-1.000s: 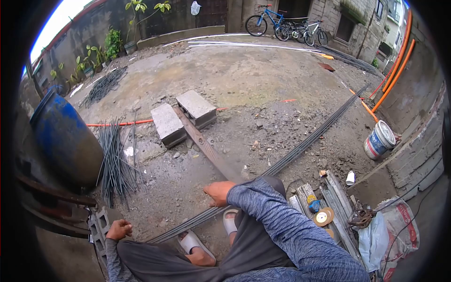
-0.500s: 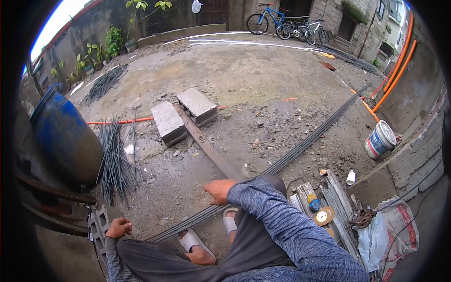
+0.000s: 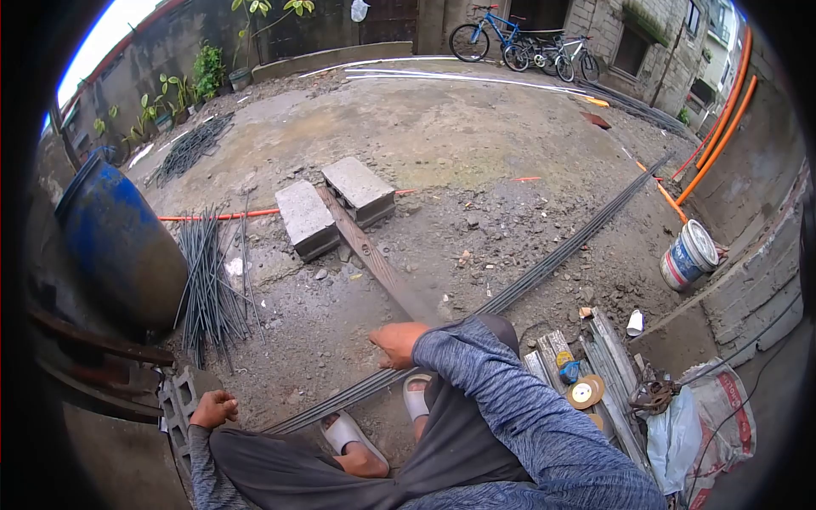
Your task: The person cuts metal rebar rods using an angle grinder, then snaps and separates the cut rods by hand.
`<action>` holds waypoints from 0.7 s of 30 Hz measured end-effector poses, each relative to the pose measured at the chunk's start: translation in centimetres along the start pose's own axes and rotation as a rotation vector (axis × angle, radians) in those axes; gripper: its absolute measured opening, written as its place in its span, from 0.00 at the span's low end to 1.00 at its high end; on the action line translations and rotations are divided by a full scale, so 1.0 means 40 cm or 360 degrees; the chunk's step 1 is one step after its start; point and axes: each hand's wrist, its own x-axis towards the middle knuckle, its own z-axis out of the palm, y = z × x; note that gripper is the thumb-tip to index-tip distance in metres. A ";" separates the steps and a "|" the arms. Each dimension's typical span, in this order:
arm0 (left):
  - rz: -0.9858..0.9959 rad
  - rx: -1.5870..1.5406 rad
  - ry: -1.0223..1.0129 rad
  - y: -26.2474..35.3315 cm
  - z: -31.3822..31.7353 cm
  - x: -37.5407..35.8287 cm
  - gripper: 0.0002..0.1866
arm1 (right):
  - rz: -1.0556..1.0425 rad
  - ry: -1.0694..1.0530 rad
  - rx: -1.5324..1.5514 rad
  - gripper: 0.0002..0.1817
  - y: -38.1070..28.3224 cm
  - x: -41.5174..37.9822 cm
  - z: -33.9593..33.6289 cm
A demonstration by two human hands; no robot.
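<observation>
My left hand (image 3: 214, 410) is by my left knee, beside a hollow concrete block (image 3: 180, 404). Its fingers are curled in, and nothing shows in them. In front of my right knee, my right hand (image 3: 396, 344) is bent downward with its back toward me. Its fingers are closed and mostly hidden, so what they hold, if anything, does not show. A bundle of thin steel bars (image 3: 544, 263) passes below that hand and in front of my sandals (image 3: 344, 432). Just beyond the hand lies the near end of a wooden plank (image 3: 378, 268).
Two concrete blocks (image 3: 306, 217) flank the plank's far end. At left, cut steel rods (image 3: 208, 289) lie near a blue drum (image 3: 119, 246). To my right are metal channels (image 3: 608, 348), a cutting disc (image 3: 585, 392), a sack (image 3: 727, 408) and a paint bucket (image 3: 688, 255).
Both hands keep nearly the same place and pose. The view has shifted very slightly; nothing visibly gets picked up or let go.
</observation>
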 end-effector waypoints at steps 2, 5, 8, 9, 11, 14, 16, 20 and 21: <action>0.0017 0.0002 -0.0009 -0.012 -0.002 0.008 0.14 | -0.0004 0.0016 0.0003 0.29 -0.001 -0.003 -0.001; -0.0007 0.0013 0.0006 0.001 -0.001 -0.002 0.14 | -0.0018 0.0023 0.0007 0.29 0.001 -0.002 0.001; 0.0005 -0.0006 0.0005 -0.001 0.000 -0.001 0.14 | -0.0019 0.0019 -0.0002 0.29 0.001 0.000 0.001; 0.0013 -0.0012 0.0006 -0.005 0.001 0.002 0.14 | -0.0022 0.0022 -0.0004 0.29 0.002 0.002 0.002; 0.0029 -0.0024 0.0009 -0.014 0.000 0.007 0.13 | -0.0027 0.0027 -0.0007 0.29 0.004 0.005 0.006; 0.0023 -0.0028 0.0011 -0.010 0.000 0.004 0.13 | -0.0013 0.0005 0.0001 0.29 -0.002 -0.002 -0.004; 0.0022 -0.0046 0.0028 0.008 0.003 -0.006 0.14 | -0.0020 0.0009 -0.0004 0.29 -0.004 -0.003 -0.005; 0.0022 -0.0082 0.0040 0.012 0.005 -0.010 0.14 | -0.0014 -0.0011 -0.0013 0.29 0.000 0.004 -0.001; 0.0018 -0.0080 0.0043 0.015 0.006 -0.012 0.14 | -0.0014 -0.0007 -0.0012 0.29 0.001 0.005 0.000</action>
